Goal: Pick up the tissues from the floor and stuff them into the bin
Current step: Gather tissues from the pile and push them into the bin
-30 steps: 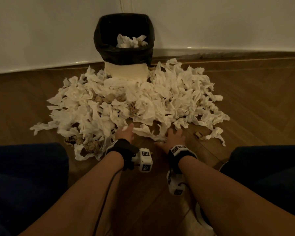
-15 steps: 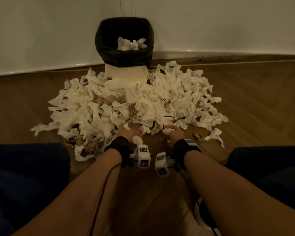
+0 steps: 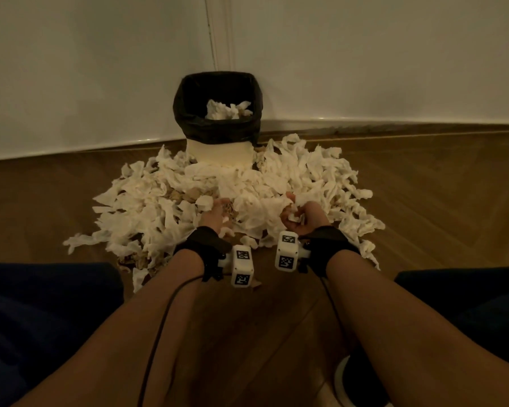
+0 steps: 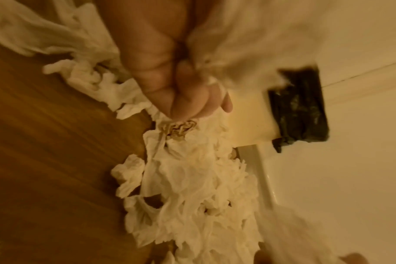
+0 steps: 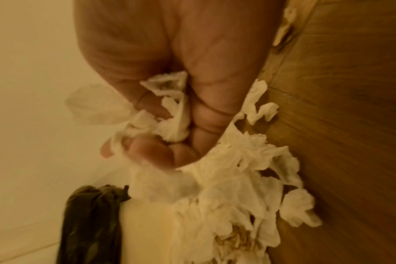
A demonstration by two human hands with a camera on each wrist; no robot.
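Note:
A big heap of crumpled white tissues (image 3: pixel 165 207) covers the wooden floor in front of the bin (image 3: pixel 218 154), a cream bin with a black liner (image 3: pixel 185 107) and some tissues inside (image 3: pixel 227 110). My left hand (image 3: pixel 215 215) grips a wad of tissues (image 4: pixel 201 59) at the heap's near edge, fingers (image 4: pixel 161 89) curled tight. My right hand (image 3: pixel 299 214) clutches another wad (image 5: pixel 167 117) just to the right, fingers curled round it. Both hands hold their wads a little above the pile, the bin (image 5: pixel 147 228) beyond them.
The bin stands in a corner against white walls (image 3: pixel 100 69) with a white skirting board (image 3: pixel 394 124). My dark-clothed knees (image 3: pixel 41 318) flank the arms on both sides. Bare wooden floor (image 3: pixel 438 201) lies right and left of the heap. A few brown paper bits (image 3: pixel 188 195) are mixed in.
Both hands went from lying flat on the pile's near edge to curling round tissues and lifting them forward, toward the bin. The view has tilted up.

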